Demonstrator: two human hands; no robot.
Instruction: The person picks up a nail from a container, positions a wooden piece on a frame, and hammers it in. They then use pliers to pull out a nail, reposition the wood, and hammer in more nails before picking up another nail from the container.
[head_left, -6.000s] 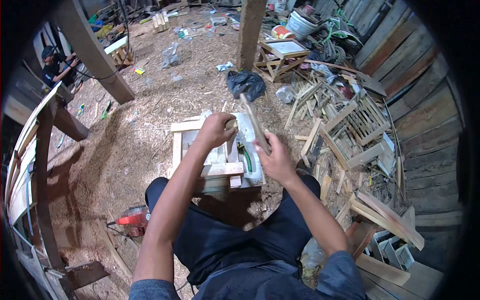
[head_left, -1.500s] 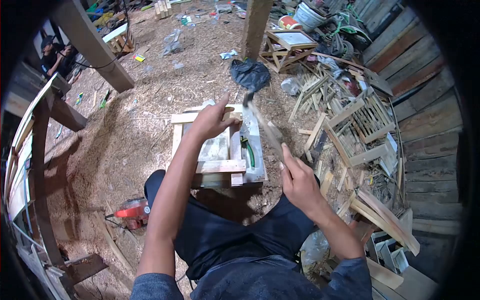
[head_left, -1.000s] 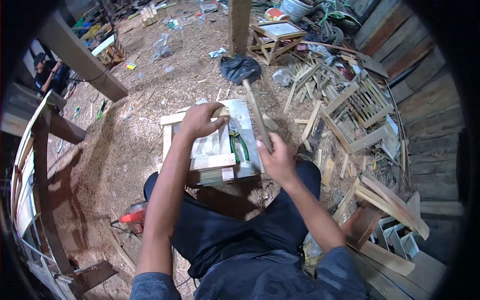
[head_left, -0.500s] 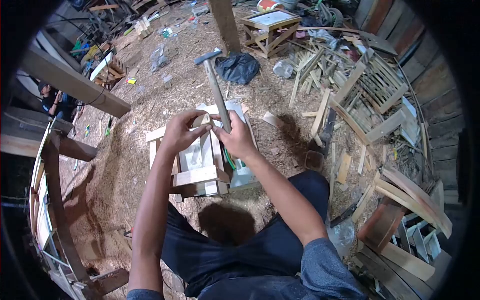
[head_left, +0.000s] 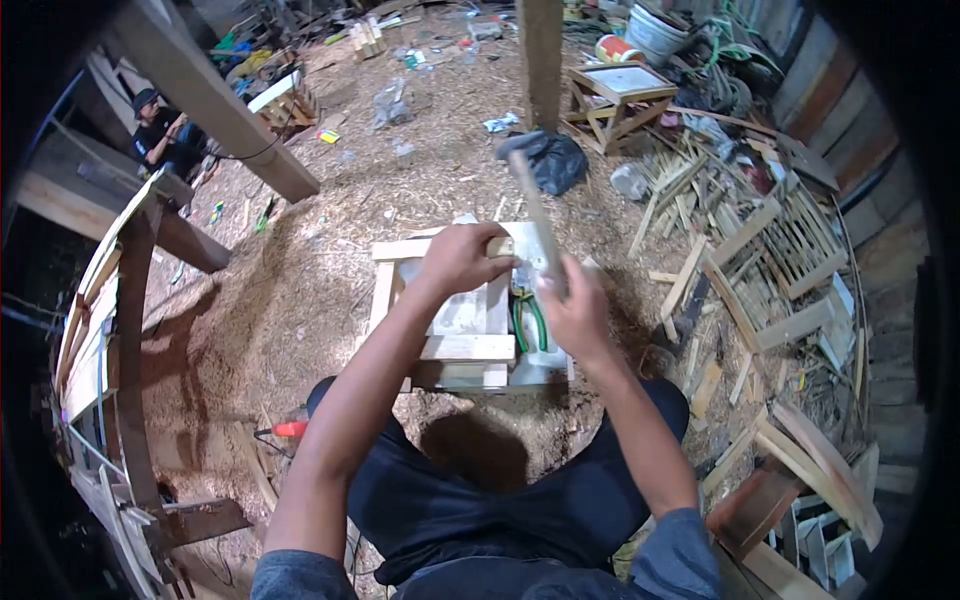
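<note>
A small wooden frame (head_left: 468, 347) of pale strips lies on a flat light-grey board (head_left: 545, 376) in front of my knees. My left hand (head_left: 462, 258) is closed at its far right corner, with thumb and index finger either side of a strip's end; any small item between the fingertips is too small to make out. In my right hand (head_left: 576, 312) is a hammer (head_left: 537, 212), gripped by the wooden handle and tilted up and away; its head is blurred. Pliers (head_left: 530, 318) with green handles rest on the board between the frame and my right hand.
Wood shavings cover the ground. A post (head_left: 540, 70) and a black plastic bag (head_left: 552, 162) stand ahead, near a wooden stool (head_left: 622, 95). Scrap wood (head_left: 740, 240) is piled on the right. A red-handled tool (head_left: 290, 429) lies left of my leg. Another person (head_left: 163, 135) sits far left.
The view has shifted left, so the scene appears further right. My right hand has moved away from my left, carrying the hammer. My left hand stays at the frame's corner. The pliers show more fully.
</note>
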